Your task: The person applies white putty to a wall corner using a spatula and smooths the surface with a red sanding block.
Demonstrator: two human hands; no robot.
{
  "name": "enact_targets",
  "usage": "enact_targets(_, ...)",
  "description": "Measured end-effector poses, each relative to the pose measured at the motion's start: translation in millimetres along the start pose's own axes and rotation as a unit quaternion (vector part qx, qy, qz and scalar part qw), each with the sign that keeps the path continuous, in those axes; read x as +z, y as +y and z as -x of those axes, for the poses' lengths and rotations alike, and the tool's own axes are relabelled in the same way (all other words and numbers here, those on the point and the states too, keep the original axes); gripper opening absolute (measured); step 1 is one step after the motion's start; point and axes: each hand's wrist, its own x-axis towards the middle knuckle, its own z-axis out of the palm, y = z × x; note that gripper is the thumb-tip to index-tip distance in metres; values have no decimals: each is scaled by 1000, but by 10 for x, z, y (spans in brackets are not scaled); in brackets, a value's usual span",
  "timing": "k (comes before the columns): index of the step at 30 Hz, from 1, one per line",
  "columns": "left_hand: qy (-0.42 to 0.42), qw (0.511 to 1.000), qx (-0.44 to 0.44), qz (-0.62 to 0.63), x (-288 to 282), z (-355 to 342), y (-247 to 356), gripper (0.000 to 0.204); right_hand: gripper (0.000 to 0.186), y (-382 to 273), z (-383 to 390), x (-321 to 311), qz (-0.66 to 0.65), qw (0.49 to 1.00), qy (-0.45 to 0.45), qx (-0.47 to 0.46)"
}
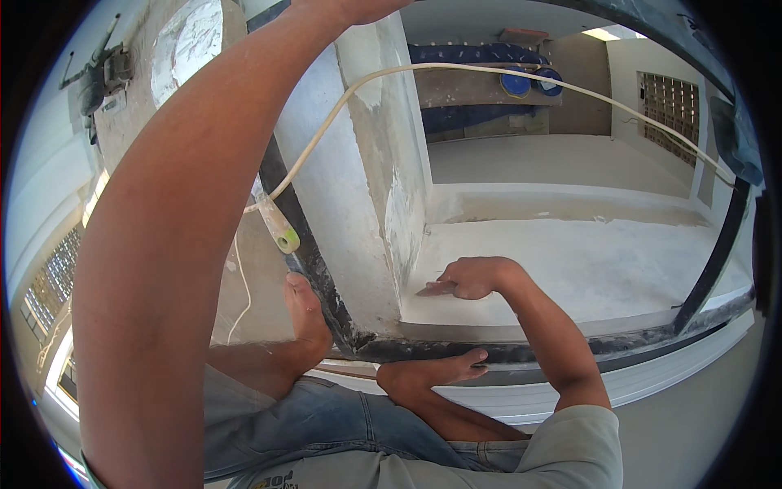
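Note:
My right hand (481, 277) is closed around a thin, flat, brownish piece (437, 288); whether it is a scraper or folded sandpaper I cannot tell. The piece lies against the white plastered surface (562, 257), close to its inner corner with a patchy white and grey column (371, 147). My left arm reaches up across the view, and my left hand (358, 8) is at the top edge, near the column's upper part. Its fingers are cut off by the picture's edge, so what it touches is hidden.
My bare feet rest by a dark metal frame (489, 349). A cream cable (456, 67) arches across the opening. A pale tool-like piece with a green end (281, 228) hangs beside the column. Blue-lidded buckets (515, 85) stand on a plank beyond.

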Motion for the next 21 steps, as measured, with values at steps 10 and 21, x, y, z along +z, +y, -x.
enact_targets(10, -55, 998, -35, -3, 38, -66, 63, 84, 24, 1405, -1097, 215, -509, 739, 438, 51)
enact_targets(21, -63, 997, -37, 25, -16, 26, 34, 61, 56, 1200, -1717, 756, -355, 850, 381, 80)
